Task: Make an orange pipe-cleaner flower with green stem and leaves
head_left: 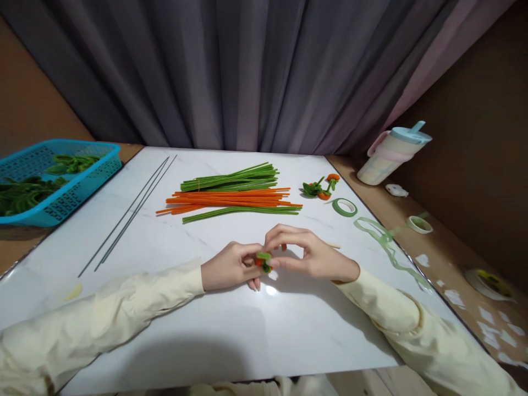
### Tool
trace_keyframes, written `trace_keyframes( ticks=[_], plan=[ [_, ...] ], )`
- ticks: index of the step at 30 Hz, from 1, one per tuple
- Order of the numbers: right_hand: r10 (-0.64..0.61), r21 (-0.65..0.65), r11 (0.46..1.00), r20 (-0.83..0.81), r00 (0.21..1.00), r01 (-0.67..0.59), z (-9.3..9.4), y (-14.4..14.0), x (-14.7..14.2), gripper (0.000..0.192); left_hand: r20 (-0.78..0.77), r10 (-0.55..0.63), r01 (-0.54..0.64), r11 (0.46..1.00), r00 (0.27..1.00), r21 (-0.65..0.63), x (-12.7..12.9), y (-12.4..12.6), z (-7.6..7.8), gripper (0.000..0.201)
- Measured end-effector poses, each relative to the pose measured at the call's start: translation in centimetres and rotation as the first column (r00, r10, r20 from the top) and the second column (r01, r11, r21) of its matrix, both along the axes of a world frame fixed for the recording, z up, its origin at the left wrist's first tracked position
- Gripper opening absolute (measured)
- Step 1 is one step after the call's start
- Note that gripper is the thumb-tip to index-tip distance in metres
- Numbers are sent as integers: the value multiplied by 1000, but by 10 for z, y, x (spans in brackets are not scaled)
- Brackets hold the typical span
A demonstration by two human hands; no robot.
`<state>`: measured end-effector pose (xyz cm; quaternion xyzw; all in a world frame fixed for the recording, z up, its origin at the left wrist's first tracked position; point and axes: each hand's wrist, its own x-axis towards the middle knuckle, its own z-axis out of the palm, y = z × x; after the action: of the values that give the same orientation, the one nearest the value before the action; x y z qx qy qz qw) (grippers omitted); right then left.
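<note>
Over the front middle of the white table, my left hand [229,268] is closed on a small pipe-cleaner flower [264,265], orange with green on it. Its lower part is hidden by my fingers. From the right, my right hand [315,256] reaches in, its thumb and forefinger pinching at the flower's green part. Just beyond my hands lie green pipe cleaners [231,179] in a banded bundle, a row of orange pipe cleaners [226,199] and a few loose green pipe cleaners [243,211]. Several orange-and-green pipe-cleaner pieces [319,188] rest at the back right.
Thin dark wire stems [132,212] lie on the left, beside a blue basket [93,179] holding green pipe-cleaner pieces. At right are green tape [344,207], a crumpled green strip [388,242], a second tape roll [419,224], a tumbler [383,157] and white scraps [487,316].
</note>
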<state>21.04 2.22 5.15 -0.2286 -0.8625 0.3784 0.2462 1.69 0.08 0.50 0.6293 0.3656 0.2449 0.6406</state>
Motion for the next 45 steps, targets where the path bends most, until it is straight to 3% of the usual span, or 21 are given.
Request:
trace_keyframes(
  ticks=[3, 6, 9, 12, 16, 18, 19, 21, 22, 24, 27, 30, 32, 38, 42, 45],
  plan=[
    [52, -45, 998, 31, 998, -50, 2, -3, -2, 9, -35, 3, 0, 998, 999, 67, 1, -2, 3, 8],
    [-60, -191, 980, 11, 998, 61, -1, -3, -3, 16, -47, 20, -15, 996, 999, 92, 1, -3, 3, 6],
    [-257, -429, 870, 23, 966, 241, -6, 1, -3, 27, -35, 85, -81, 992, 996, 99, 1, -5, 3, 15],
    [-346, -550, 768, 74, 935, 328, -10, 5, -1, 34, 11, 143, -143, 986, 990, 90, 1, -6, 4, 19],
    [-372, -541, 750, 129, 919, 380, -13, 5, 1, 39, 88, 211, -213, 977, 974, 19, 1, -4, 5, 21],
    [-444, -431, 776, 143, 885, 459, -16, 3, 1, 36, 117, 255, -252, 967, 960, -45, 1, -1, 4, 23],
    [-509, -316, 796, 114, 853, 517, -18, 1, 1, 32, 129, 275, -267, 961, 953, -77, 2, 0, 4, 24],
    [-605, 50, 793, -48, 795, 607, -23, -1, 0, 28, 149, 302, -285, 950, 941, -129, 2, 4, 4, 28],
    [-592, 265, 750, -139, 794, 606, -25, -3, -1, 29, 158, 309, -286, 946, 938, -151, 2, 5, 4, 29],
    [-474, 638, 605, -192, 859, 477, -28, -6, -1, 26, 183, 308, -275, 943, 934, -186, 2, 7, 5, 33],
    [-359, 908, 370, -54, 932, 195, -32, -9, -1, 25, 215, 282, -231, 945, 935, -233, 0, 8, 7, 35],
    [-395, 979, 182, -14, 919, 93, -35, -10, 0, 23, 224, 251, -189, 945, 942, -266, -1, 9, 9, 32],
    [-398, 989, 119, -35, 917, 90, -36, -8, 1, 20, 235, 238, -165, 942, 942, -292, -2, 9, 9, 32],
    [-231, 979, 203, 35, 972, 13, -33, 2, 3, 14, 288, 167, -35, 910, 943, -413, -5, 11, 9, 26],
    [-138, 989, 145, 20, 990, 0, -30, 4, 3, 14, 356, 103, 115, 834, 929, -539, -8, 14, 7, 15],
    [-154, 992, 128, 40, 987, -21, -29, 4, 2, 16, 433, 100, 204, 773, 896, -601, -9, 17, 2, 13]
  ],
)
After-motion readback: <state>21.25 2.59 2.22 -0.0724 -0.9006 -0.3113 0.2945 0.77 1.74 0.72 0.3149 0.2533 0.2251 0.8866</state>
